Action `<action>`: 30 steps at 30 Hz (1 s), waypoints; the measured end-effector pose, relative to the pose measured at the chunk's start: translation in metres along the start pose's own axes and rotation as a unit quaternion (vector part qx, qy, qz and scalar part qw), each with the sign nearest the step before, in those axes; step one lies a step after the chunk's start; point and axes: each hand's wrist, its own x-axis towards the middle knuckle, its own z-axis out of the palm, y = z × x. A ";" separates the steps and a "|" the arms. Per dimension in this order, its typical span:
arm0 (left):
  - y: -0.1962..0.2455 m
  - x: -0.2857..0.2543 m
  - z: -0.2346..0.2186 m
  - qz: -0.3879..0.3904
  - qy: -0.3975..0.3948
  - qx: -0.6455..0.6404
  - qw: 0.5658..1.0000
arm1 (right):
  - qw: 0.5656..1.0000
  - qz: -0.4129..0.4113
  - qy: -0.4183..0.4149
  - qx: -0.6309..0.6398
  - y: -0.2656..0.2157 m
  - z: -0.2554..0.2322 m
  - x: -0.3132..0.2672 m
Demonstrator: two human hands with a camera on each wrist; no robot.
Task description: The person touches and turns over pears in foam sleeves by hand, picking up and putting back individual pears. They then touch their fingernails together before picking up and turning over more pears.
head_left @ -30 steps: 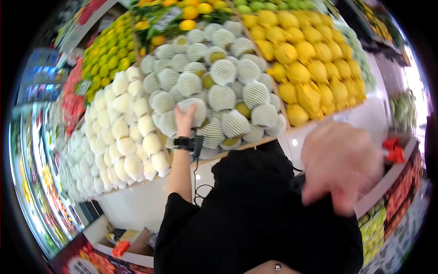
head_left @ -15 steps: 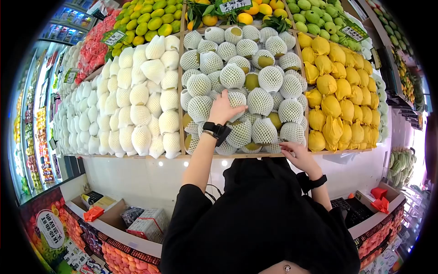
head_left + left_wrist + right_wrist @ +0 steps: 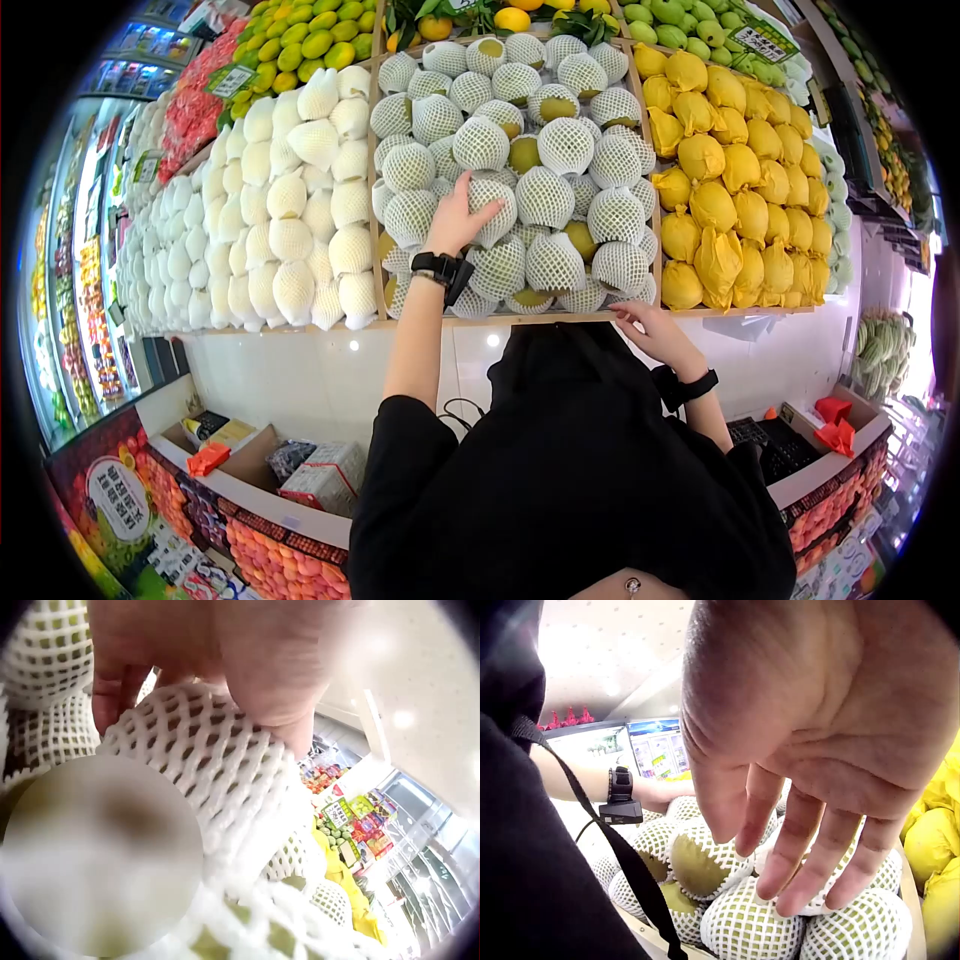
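In the head view, a greenish fruit in a white foam net (image 3: 496,217) sits in the front half of a heap of similar netted fruits. My left hand (image 3: 458,217) grips it from above. The left wrist view shows the thumb on one side of the net (image 3: 202,742) and fingers curled down the other. At the front right corner of this bin, my right hand (image 3: 655,335) has its fingertips at the front rim. In the right wrist view its relaxed fingers (image 3: 780,870) hang over the netted fruits (image 3: 754,922), gripping nothing.
A wooden rim (image 3: 540,318) edges the bin. Fruits in cream foam nets (image 3: 290,240) lie to its left, and yellow-wrapped fruits (image 3: 715,205) to its right. Behind are green-yellow mangoes (image 3: 300,45) and oranges (image 3: 512,19). A thin black cable (image 3: 460,405) hangs near my left arm.
My right hand, raised at the right a second ago, came down to the bin's front edge. The left hand moved from a more leftward fruit to this one. The view turned and levelled.
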 end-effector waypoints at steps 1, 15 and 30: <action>-0.008 -0.001 0.008 -0.014 0.014 -0.005 1.000 | 1.000 -0.005 -0.002 -0.005 0.007 0.000 -0.002; 0.012 -0.011 0.015 -0.087 0.039 0.108 0.990 | 1.000 -0.012 0.010 0.000 0.052 -0.028 -0.030; -0.046 -0.010 -0.020 -0.292 0.172 0.219 0.915 | 0.998 -0.003 0.063 0.011 0.055 -0.031 -0.023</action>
